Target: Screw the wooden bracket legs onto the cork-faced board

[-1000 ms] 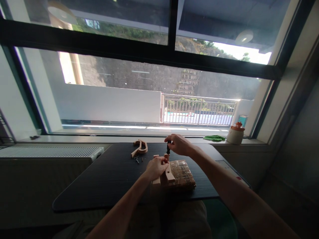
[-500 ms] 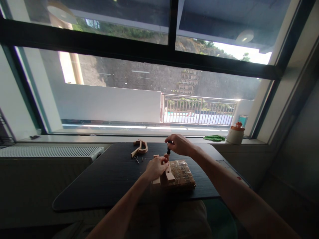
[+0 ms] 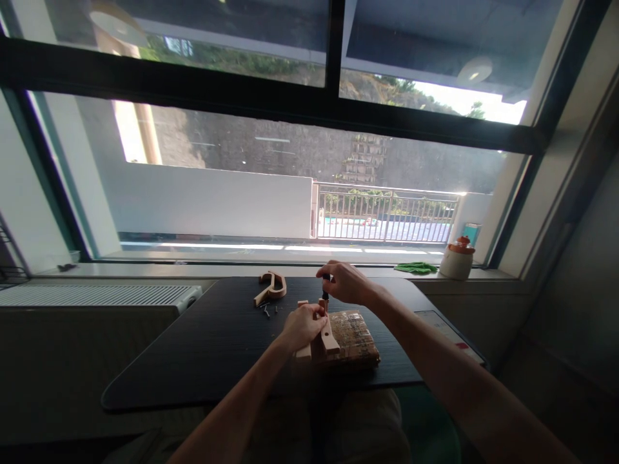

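The dark table (image 3: 207, 354) bears a curved wooden piece (image 3: 273, 294), screws (image 3: 267, 312), a wrapped block (image 3: 356, 338).

Bright window (image 3: 290, 100), dim indoors

We face a black frame (image 3: 333, 51); daylight enters ahead, right-hand wall (image 3: 580, 290) in shadow. Outside we note a white parapet (image 3: 217, 203), metal railing (image 3: 389, 216), grey rock face (image 3: 290, 145). Below the sill (image 3: 145, 269): white radiator (image 3: 104, 295) to our left, dark table (image 3: 207, 348) beside it.
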Demonstrator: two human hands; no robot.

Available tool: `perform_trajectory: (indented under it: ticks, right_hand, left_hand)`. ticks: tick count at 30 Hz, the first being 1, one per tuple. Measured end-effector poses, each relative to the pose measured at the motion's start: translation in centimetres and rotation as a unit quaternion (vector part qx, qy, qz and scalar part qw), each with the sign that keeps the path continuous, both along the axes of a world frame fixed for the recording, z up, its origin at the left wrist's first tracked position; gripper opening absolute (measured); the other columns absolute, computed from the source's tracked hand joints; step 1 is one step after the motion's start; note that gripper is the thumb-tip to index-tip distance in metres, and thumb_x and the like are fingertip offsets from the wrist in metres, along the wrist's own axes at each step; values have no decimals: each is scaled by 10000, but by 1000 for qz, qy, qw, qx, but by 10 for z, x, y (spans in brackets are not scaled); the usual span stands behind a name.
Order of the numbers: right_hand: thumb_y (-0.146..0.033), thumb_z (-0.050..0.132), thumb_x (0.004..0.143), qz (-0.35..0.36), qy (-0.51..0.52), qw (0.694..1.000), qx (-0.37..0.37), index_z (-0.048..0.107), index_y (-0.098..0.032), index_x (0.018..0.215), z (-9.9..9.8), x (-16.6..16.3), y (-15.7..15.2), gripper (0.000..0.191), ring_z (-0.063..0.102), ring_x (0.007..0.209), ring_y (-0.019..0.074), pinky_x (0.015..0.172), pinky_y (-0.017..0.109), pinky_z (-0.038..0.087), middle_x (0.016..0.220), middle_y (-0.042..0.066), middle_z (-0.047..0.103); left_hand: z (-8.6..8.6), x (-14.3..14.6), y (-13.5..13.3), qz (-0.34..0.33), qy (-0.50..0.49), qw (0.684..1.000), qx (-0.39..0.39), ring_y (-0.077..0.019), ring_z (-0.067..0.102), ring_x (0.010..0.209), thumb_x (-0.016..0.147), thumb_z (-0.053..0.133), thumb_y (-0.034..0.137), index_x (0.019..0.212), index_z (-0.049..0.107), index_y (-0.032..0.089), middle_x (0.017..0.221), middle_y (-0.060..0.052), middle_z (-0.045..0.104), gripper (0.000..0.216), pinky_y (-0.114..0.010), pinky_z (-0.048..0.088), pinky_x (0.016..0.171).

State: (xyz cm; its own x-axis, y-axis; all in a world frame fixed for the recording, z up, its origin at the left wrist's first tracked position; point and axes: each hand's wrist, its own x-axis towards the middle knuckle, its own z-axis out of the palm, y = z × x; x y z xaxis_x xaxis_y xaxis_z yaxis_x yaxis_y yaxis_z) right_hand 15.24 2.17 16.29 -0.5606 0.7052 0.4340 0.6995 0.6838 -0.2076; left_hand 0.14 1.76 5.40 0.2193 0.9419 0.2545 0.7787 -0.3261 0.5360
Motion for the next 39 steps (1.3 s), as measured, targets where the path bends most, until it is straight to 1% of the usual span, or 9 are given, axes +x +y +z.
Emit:
perform_trajectory:
  ticks: [3,7,10,19,24,27,32,37,39]
  right_hand:
    - [-133,521,824,-2,2,1000,-4,654,-154,1093,-1,2,2,300,606,744,122,656,213,411,1010,74,682]
    - [-204,554,842,-20,4,1000,-6,654,-155,1092,0,3,5,274,623,740,142,649,225,417,903,70,700]
    - [-236,572,839,-25,2,1000,-2,673,-165,1055,0,1,5,248,630,761,157,665,238,421,895,67,702]
    - [-144,534,808,-6,0,1000,-2,663,-150,1090,-1,6,5,310,626,817,146,716,223,428,1082,82,672]
    - [-158,495,847,-4,4,1000,-2,661,-162,1101,-3,6,7,304,628,771,142,684,224,422,1003,72,701]
    - [-192,521,850,-3,4,1000,2,666,-157,1088,-2,3,6,281,630,796,154,683,229,421,983,73,703]
    - [-238,548,852,-1,-1,1000,0,671,-145,1066,2,0,1,264,627,743,145,656,226,422,906,64,708]
    - [-179,526,835,-1,-2,1000,0,656,-138,1108,1,3,-2,305,629,808,145,679,216,430,1087,92,671]
    - [-156,510,832,-4,-1,1000,1,654,-142,1116,0,4,-1,319,628,830,149,699,219,431,1106,91,667]
  left_hand:
    - [-2,0,1,1,0,1000,2,-200,630,850,799,536,375,887,701,231,888,-29,700,236,-237,423,709]
    - [-4,0,2,6,2,1000,2,-195,636,809,795,537,356,879,700,233,855,-24,699,222,-236,423,684]
    - [-3,0,2,6,3,1000,4,-193,635,820,793,541,356,877,702,233,853,-19,702,219,-231,423,694]
    - [-4,-1,3,-1,-1,1000,9,-193,629,826,792,534,356,873,701,232,848,-20,698,223,-232,420,704]
    - [-3,-1,1,-6,-2,1000,7,-193,629,820,796,527,365,880,700,234,857,-21,696,233,-235,420,689]
    - [-1,-1,1,-3,1,1000,5,-195,629,818,793,534,363,873,704,231,842,-25,694,229,-238,421,690]
    - [0,-1,1,-1,3,1000,4,-189,631,783,796,534,377,878,703,234,833,-25,690,236,-236,419,659]
    - [-3,-1,3,-2,2,1000,10,-183,626,789,796,530,347,852,698,231,813,-17,683,211,-234,413,677]
    - [-4,0,4,-1,2,1000,11,-184,623,800,794,531,344,850,695,230,818,-16,683,208,-233,411,679]
